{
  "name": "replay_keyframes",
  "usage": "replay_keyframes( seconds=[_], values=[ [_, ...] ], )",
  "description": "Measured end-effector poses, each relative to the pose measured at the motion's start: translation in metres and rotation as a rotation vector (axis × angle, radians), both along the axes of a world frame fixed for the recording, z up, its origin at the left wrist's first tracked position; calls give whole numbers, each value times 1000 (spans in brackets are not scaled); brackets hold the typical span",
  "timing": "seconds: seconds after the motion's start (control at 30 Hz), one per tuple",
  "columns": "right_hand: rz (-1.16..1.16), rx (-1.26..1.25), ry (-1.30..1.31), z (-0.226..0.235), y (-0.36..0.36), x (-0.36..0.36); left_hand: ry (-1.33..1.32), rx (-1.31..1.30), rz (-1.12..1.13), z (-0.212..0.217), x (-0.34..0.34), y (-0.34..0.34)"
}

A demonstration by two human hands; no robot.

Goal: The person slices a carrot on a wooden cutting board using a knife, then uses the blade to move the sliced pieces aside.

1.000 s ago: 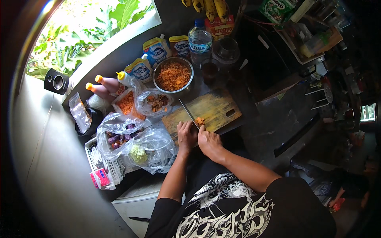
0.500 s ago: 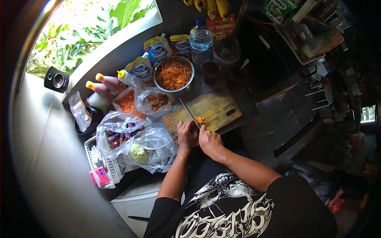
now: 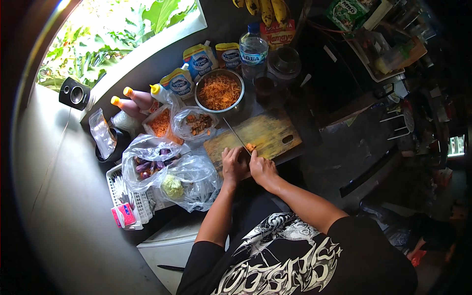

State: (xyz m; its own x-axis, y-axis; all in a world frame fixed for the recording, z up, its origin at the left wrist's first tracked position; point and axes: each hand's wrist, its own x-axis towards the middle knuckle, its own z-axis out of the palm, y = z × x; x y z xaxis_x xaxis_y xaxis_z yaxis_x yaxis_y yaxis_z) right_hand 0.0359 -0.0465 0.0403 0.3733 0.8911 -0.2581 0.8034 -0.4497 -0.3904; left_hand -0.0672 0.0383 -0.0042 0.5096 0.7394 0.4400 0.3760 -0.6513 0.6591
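My right hand (image 3: 263, 169) is closed round the handle of a knife (image 3: 234, 131). The long thin blade slants away to the far left across a worn wooden cutting board (image 3: 270, 132). Small orange chopped pieces (image 3: 250, 147) lie against the blade's right side. On the board's near edge, left of the blade, my left hand (image 3: 234, 166) is closed with its fingers curled down; whatever they hold is hidden. Beyond the board stands a metal bowl (image 3: 197, 101) heaped with orange shreds (image 3: 220, 93).
Clear plastic bags hold orange shreds (image 3: 160, 125), browner chunks (image 3: 198, 123), purple vegetables (image 3: 147, 168) and a pale green round vegetable (image 3: 172, 187). A white basket (image 3: 142, 206) sits at the left. Pouches (image 3: 200, 61), a water bottle (image 3: 253, 51) and a dark cup (image 3: 265, 83) line the back.
The whole view has shifted slightly. Both hands stay at the board's near edge, and the knife keeps nearly the same slant beside the orange pieces.
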Motion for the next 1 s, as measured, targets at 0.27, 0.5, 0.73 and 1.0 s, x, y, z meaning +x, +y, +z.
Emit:
replay_keyframes(
  seconds=[0.27, 0.5, 0.73, 1.0],
  values=[
    [-8, -54, 47, 38, -4, -11, 81, 1, 36, -1, -2, -3],
    [29, -25, 47, 42, -6, -12, 23, 8, 36, -7, -3, -2],
    [15, -12, 32, 36, -7, -12, 56, 12, 53, 0, -2, -3],
    [15, -8, -8, 28, -8, -13, 40, 26, 51, -1, -2, -4]
  ],
)
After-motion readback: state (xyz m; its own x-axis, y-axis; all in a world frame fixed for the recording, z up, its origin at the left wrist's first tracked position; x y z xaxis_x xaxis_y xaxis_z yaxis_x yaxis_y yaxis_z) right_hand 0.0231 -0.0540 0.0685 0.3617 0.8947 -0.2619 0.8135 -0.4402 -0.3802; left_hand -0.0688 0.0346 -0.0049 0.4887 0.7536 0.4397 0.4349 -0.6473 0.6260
